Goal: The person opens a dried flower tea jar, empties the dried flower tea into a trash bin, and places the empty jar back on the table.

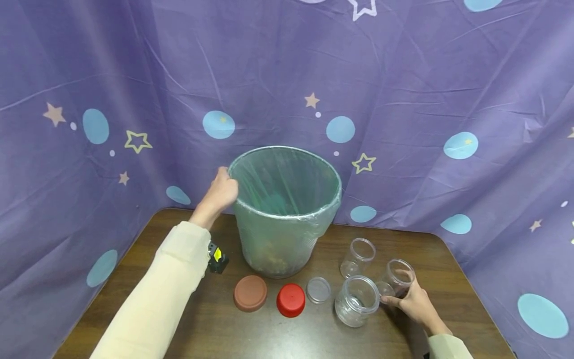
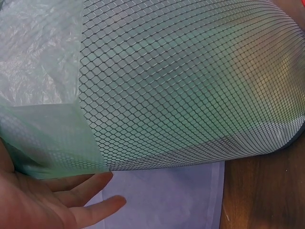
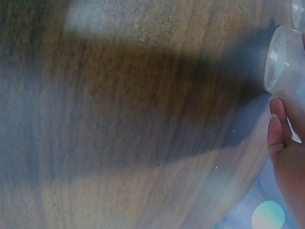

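A mesh waste bin (image 1: 273, 249) lined with a thin green plastic bag (image 2: 43, 57) stands upright on the table. My left hand (image 1: 221, 192) holds its rim on the left side; in the left wrist view some fingers (image 2: 90, 188) stretch along the outside of the liner. On the right, my right hand (image 1: 414, 301) grips a clear plastic jar (image 1: 400, 273) without a lid, thumb and fingers around its side. The right wrist view catches that jar's bottom (image 3: 276, 59) at its edge. Beside it stand a wider clear jar (image 1: 356, 301) and a slim clear jar (image 1: 357, 258), both uncovered.
Three lids lie in a row before the bin: a brownish-pink one (image 1: 250, 293), a red one (image 1: 291, 300) and a grey one (image 1: 318, 290). A purple patterned curtain (image 1: 278, 75) hangs behind and beside the wooden table (image 1: 251, 339).
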Available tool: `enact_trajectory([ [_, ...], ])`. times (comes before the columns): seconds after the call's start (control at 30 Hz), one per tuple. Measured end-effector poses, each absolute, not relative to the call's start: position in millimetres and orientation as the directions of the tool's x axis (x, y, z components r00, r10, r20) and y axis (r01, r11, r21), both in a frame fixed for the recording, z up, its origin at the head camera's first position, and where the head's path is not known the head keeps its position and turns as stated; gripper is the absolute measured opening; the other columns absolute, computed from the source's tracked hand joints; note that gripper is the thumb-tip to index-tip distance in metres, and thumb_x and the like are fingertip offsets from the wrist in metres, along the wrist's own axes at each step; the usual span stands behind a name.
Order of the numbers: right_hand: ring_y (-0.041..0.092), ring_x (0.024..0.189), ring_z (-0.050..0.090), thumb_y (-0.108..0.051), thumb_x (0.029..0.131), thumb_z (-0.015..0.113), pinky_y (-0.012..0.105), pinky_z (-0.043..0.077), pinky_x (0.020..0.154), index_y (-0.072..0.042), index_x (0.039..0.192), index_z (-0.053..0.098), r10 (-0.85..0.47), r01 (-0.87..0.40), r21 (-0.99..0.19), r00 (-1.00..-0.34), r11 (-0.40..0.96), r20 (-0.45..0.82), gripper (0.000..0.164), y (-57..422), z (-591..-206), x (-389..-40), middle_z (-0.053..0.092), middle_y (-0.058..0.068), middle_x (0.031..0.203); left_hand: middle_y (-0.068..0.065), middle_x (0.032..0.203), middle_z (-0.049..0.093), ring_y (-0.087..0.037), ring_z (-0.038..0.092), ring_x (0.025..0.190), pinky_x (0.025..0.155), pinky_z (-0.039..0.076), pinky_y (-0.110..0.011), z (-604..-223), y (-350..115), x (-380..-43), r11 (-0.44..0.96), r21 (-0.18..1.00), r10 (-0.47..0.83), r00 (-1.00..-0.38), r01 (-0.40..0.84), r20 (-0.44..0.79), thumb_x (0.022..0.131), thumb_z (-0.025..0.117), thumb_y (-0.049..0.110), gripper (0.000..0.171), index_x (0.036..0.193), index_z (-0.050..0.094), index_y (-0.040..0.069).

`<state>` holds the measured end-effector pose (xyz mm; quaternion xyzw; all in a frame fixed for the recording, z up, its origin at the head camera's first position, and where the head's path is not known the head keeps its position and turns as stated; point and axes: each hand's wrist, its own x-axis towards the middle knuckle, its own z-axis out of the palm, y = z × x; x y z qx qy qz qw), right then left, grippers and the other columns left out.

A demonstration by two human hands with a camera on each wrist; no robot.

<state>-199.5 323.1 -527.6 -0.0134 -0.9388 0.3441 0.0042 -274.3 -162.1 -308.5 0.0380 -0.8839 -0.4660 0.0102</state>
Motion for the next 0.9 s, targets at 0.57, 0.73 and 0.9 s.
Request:
enact_trajectory([
  [0.57, 0.023, 0.092, 0.064, -0.034, 0.072, 0.087, 0.035, 0.048, 0.077, -0.008, 0.143, 0.034, 0.057, 0.092, -0.670, -0.996, 0.736, -0.074, 0.092, 322.1, -527.7, -197.8, 0.070, 0.014, 0.104, -0.025, 0.154, 0.034, -0.041, 0.028, 0.147, 0.121, 0.022, -0.054, -313.1, -161.9, -278.1, 0.523, 0.850, -0.103, -0.995, -0.062, -0.009, 0.100, 0.033, 0.025, 0.059, 0.152, 0.019, -0.001],
  [0.73, 0.044, 0.116, 0.059, -0.039, 0.073, 0.086, 0.056, 0.046, 0.095, -0.002, 0.143, 0.037, 0.052, 0.078, -0.644, -0.997, 0.761, -0.059, 0.092, 321.6, -526.7, -198.3, 0.066, 0.024, 0.120, -0.025, 0.153, 0.036, -0.041, 0.030, 0.146, 0.121, 0.023, -0.053, -313.0, -162.0, -277.5, 0.520, 0.852, -0.114, -0.993, -0.055, 0.006, 0.100, 0.034, 0.028, 0.060, 0.150, 0.022, -0.002],
  [0.9, 0.048, 0.123, 0.054, -0.042, 0.073, 0.085, 0.061, 0.043, 0.098, -0.002, 0.143, 0.040, 0.047, 0.078, -0.639, -0.997, 0.765, -0.066, 0.093, 321.5, -528.0, -197.4, 0.062, 0.026, 0.128, -0.024, 0.157, 0.032, -0.041, 0.027, 0.147, 0.121, 0.022, -0.055, -315.4, -163.8, -274.8, 0.520, 0.851, -0.128, -0.992, -0.078, -0.012, 0.101, 0.030, 0.043, 0.067, 0.153, 0.020, 0.001],
])
